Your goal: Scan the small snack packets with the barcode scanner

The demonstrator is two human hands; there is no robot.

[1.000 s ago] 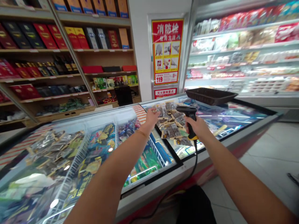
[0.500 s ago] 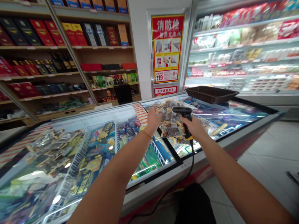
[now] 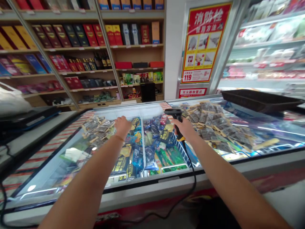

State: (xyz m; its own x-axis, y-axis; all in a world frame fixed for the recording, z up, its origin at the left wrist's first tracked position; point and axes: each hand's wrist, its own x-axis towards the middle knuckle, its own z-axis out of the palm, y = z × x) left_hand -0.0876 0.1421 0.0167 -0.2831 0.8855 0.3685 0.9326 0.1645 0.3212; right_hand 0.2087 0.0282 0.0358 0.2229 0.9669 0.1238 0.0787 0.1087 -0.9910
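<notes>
My right hand (image 3: 185, 128) is wrapped round the grip of a black handheld barcode scanner (image 3: 173, 112) with a yellow base and a trailing cable. It is held above the middle of the glass-topped freezer (image 3: 152, 186). My left hand (image 3: 122, 125) reaches forward at the right edge of the left pile of small flat packets (image 3: 98, 127). Its thumb stands apart from the fingers, and nothing shows in it; the fingertips are partly hidden. To the right of the scanner, a larger pile of dark packets with tan edges (image 3: 209, 119) lies on the glass.
Bagged frozen goods (image 3: 164, 156) lie in wire baskets under the glass. A dark shallow tray (image 3: 259, 98) rests on the freezer's far right. The black cable (image 3: 194, 178) hangs over the front edge. At left stands a counter with a white bag (image 3: 13, 100); shelves line the back.
The view has swung left. My left hand has moved from the right packet pile to the left one. My right hand has carried the scanner leftward, off the right pile.
</notes>
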